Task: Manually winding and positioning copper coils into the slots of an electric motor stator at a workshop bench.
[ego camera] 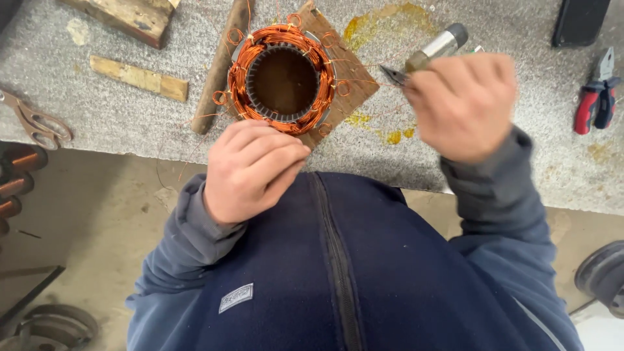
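A grey, speckled workbench holds many things. Two rough wooden blocks lie at the far left, and old brown scissors sit at the left edge. A long wooden stick lies just beside the round motor ring wound with shiny orange copper wire. The ring rests on a brown square board. Red-handled pliers lie far to the right, well apart from the ring. Yellow stains mark the bench.

The left hand is curled into a loose fist, touching the near edge of the ring; whether it pinches a wire cannot be seen. The right hand is closed around a small tool with a pointed tip and a silver handle, held to the right of the ring, its tip near thin loose wires.
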